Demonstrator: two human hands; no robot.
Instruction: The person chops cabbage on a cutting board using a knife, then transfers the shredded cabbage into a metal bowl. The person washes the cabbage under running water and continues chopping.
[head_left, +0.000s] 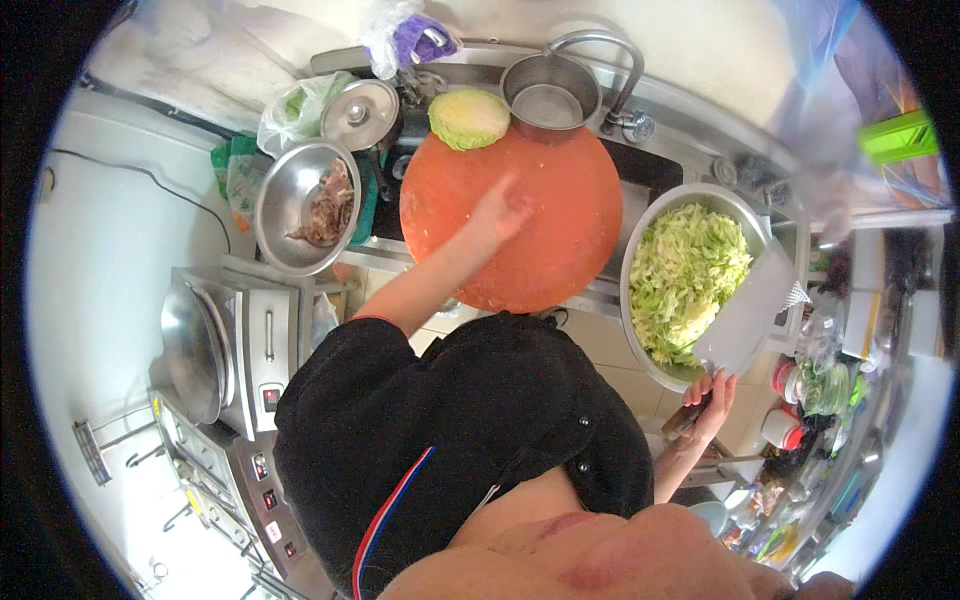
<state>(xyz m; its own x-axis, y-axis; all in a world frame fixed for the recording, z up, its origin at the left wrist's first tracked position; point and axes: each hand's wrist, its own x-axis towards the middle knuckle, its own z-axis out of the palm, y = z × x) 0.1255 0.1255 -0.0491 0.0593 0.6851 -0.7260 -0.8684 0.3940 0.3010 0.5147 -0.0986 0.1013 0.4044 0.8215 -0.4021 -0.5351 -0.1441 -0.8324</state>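
My left hand (502, 212) is blurred over the round orange cutting board (570, 247); its fingers look apart and nothing shows in it. I cannot tell whether it touches the board. At the right, my right hand (716, 405) grips the handle of a broad-bladed cleaver (750, 307). The blade lies flat-on to view over the right rim of a large metal bowl (628, 330), covering part of it. Shredded cabbage (690, 277) fills that bowl. A cut piece of cabbage (469, 120) rests at the board's far left edge, cut face up.
A metal pot (551, 105) stands under the curved faucet (637, 60) behind the board. To the left, a steel bowl (281, 217) holds pieces of meat (330, 206), near a lidded pot (360, 112) and a plastic bag (300, 105). Jars (782, 429) and bags crowd the right side.
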